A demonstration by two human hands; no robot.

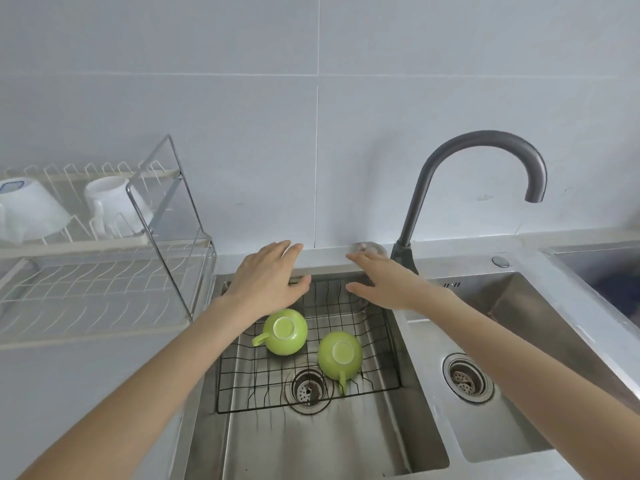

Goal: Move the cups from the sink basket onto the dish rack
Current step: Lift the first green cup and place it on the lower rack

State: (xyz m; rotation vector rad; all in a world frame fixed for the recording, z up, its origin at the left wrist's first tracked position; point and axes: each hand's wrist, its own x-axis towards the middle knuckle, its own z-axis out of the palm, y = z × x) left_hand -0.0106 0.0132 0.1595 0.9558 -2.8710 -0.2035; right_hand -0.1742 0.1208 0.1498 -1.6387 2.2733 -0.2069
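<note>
Two green cups stand upside down in the black wire sink basket (pixel 381 341). The left green cup (pixel 285 332) has its handle pointing left; the right green cup (pixel 340 355) has its handle toward me. My left hand (pixel 268 277) hovers flat above the basket's far left corner, just beyond the left cup, holding nothing. My right hand (pixel 388 282) is stretched flat over the basket's far right edge, also empty. The white wire dish rack (pixel 104 289) stands on the counter to the left of the sink.
The rack's upper shelf holds an upturned white bowl (pixel 27 209) and a white mug (pixel 110 202). A dark curved faucet (pixel 478 174) rises behind the sink divider. A second basin (pixel 519 341) with a drain lies to the right.
</note>
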